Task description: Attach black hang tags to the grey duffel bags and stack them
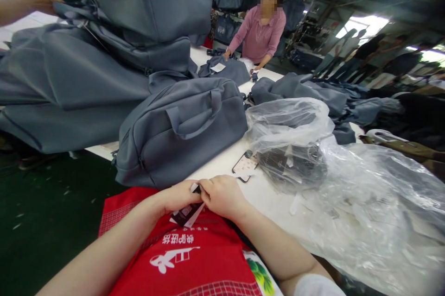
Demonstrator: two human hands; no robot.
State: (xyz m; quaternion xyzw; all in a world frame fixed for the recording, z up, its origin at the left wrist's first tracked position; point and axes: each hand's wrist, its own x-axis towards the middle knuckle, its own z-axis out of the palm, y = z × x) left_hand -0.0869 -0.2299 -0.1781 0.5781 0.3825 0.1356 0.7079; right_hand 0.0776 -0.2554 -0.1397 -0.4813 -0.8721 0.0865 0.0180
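Observation:
Close in front of the red apron [208,259], my two hands meet over black-and-white hang tags [187,215]. My left hand [179,198] is closed around the tags, whose printed ends stick out below the fingers. My right hand [222,194] pinches at their upper end, its fingertips touching the left hand's. Whether a cord or another small piece sits between the fingertips is hidden. Just beyond the hands a blue-grey duffel bag [187,134] rests on the white table, its handle loop facing up.
Stacked blue-grey bags [86,69] rise at the left, with another person's hand [45,3] on them. A phone [245,166] and clear plastic bags [365,203] lie to the right. Across the table [222,166], a co-worker [260,32] in pink handles a bag [225,70].

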